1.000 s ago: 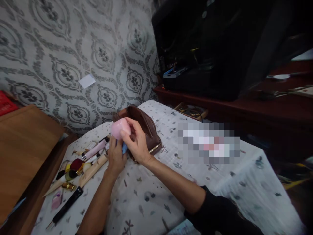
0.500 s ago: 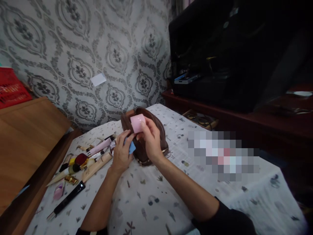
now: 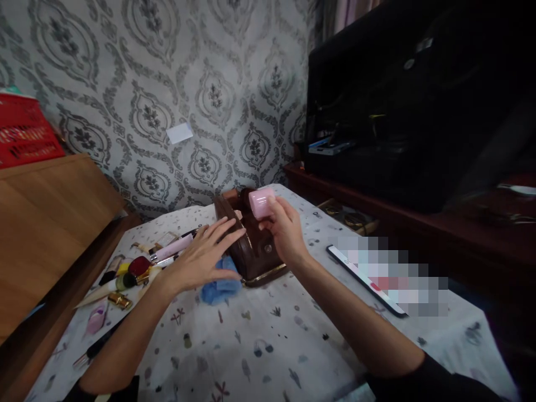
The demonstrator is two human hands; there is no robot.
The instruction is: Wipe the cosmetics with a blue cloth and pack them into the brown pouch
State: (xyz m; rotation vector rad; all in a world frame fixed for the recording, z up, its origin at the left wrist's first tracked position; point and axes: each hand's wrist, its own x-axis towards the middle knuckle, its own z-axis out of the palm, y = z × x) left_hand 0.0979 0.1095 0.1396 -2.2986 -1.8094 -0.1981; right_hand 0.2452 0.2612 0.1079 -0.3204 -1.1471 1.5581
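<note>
As R hand (image 3: 285, 230) holds jar (image 3: 261, 203), L hand (image 3: 200, 261) nr bag (image 3: 250, 258)

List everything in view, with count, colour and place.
Bag: 1, brown, centre
Container: 1, pink, at bag opening
Soft item: 1, blue, beside bag
Tube: 1, pale pink, left
Small items: several, mixed, left
Phone: 1, white, right, partly pixelated
Tablecloth: 1, white, centre
Wallpaper: 1, grey, background
Paper: 1, white, on wallpaper
Panel: 1, brown, far left
Red item: 1, red, above panel
Large object: 1, black, upper right
Cabinet: 1, reddish, right
Tray: 1, wooden, beyond phone
Left hand: 1, black-sleeved, open, at bag
Right hand: 1, black-sleeved, holding container
</note>
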